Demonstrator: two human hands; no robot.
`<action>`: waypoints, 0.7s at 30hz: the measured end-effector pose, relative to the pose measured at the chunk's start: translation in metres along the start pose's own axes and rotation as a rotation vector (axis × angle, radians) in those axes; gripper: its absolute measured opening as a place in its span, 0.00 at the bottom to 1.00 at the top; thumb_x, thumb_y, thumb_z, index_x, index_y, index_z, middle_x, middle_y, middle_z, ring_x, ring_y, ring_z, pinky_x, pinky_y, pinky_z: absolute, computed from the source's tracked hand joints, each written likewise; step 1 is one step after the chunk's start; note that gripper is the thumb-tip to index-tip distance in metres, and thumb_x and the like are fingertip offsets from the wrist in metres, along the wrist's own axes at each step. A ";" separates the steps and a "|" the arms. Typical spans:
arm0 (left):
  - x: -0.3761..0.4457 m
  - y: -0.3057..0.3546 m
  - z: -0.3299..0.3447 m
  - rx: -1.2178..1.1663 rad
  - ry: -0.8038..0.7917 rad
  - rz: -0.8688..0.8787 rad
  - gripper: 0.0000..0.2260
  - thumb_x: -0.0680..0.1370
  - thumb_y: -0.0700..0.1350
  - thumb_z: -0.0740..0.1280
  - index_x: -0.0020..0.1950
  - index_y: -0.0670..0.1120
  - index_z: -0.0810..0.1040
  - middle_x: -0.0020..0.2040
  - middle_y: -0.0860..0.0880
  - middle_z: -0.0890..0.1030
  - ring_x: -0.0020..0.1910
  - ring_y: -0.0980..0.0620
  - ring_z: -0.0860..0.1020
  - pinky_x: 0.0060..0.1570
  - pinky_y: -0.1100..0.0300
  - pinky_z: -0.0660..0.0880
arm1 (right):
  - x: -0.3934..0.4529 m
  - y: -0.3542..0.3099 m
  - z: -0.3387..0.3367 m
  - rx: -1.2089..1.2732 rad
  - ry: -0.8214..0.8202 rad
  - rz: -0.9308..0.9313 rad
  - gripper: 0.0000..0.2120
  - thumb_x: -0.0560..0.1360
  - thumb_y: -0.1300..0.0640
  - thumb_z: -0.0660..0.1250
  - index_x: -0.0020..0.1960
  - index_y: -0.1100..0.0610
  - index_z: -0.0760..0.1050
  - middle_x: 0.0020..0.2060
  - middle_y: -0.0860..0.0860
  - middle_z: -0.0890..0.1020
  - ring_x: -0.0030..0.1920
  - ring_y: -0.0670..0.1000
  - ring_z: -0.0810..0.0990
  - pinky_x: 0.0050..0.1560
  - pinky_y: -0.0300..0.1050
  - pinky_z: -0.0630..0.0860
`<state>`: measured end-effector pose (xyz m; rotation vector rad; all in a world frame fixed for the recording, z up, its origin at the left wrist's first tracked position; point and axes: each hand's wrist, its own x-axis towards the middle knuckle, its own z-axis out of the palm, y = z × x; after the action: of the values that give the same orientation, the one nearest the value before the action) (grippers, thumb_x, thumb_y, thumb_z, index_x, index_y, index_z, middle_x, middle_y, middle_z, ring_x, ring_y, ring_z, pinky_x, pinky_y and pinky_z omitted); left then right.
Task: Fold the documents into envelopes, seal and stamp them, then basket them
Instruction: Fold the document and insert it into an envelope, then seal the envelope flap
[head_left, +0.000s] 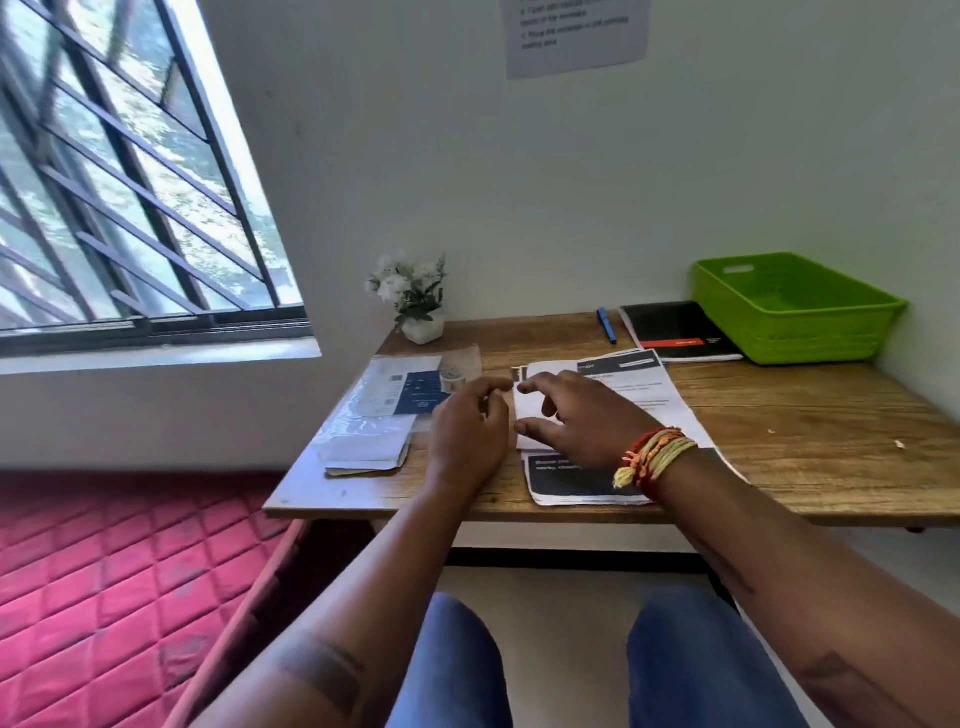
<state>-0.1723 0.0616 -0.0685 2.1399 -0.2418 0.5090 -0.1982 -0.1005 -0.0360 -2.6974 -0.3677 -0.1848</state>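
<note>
A wooden table (779, 431) is set into a corner, its back edge against the white wall and its near edge running across the middle of the view; a wide bare stretch of wood is left open on its right half. A barred window (130, 182) fills the upper left, and a red quilted mattress (104, 571) lies below it, beside the table's left edge. A green basket (789, 312) is placed at the far right corner, close to the wall. A black notebook (675, 332) lies just beside the basket, with a blue pen (606, 326) near its left side. A stack of printed documents (639, 395) is spread in the middle, its lower edge reaching close to the table's near edge. A packet of envelopes in clear plastic (374, 415) is laid near the left edge. A white envelope (530, 415) rests on the documents, between the two hands. A small pot of white flowers (415, 301) stands at the back left corner. The right hand (587, 415) is held over the envelope, fingers spread and slightly curled, the thumb near the envelope's lower edge. The left hand (467, 421) is held just beside it, fingers loosely bent; whether anything is pinched cannot be told. A roll of tape (452, 378) sits by the left fingertips.
</note>
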 end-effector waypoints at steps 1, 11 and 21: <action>-0.004 -0.004 -0.009 0.019 0.019 0.002 0.12 0.83 0.44 0.64 0.61 0.53 0.84 0.55 0.54 0.85 0.54 0.54 0.81 0.56 0.57 0.77 | 0.002 -0.005 0.005 0.020 -0.001 -0.024 0.27 0.79 0.40 0.66 0.74 0.48 0.68 0.60 0.53 0.77 0.53 0.50 0.77 0.54 0.44 0.75; -0.037 -0.071 -0.101 0.195 0.285 -0.055 0.14 0.78 0.36 0.66 0.56 0.49 0.86 0.54 0.51 0.87 0.54 0.50 0.83 0.55 0.63 0.72 | 0.042 -0.086 0.072 -0.010 -0.024 -0.311 0.24 0.77 0.43 0.69 0.71 0.48 0.73 0.63 0.54 0.76 0.63 0.54 0.74 0.64 0.55 0.74; -0.049 -0.095 -0.114 0.217 0.333 -0.203 0.18 0.74 0.34 0.63 0.58 0.48 0.85 0.57 0.47 0.84 0.55 0.46 0.81 0.54 0.67 0.68 | 0.058 -0.119 0.103 -0.227 0.067 -0.367 0.18 0.80 0.43 0.62 0.62 0.52 0.80 0.58 0.53 0.77 0.59 0.57 0.77 0.53 0.53 0.79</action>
<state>-0.2133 0.2093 -0.1012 2.2145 0.2241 0.7880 -0.1687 0.0605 -0.0741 -2.8104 -0.8675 -0.4455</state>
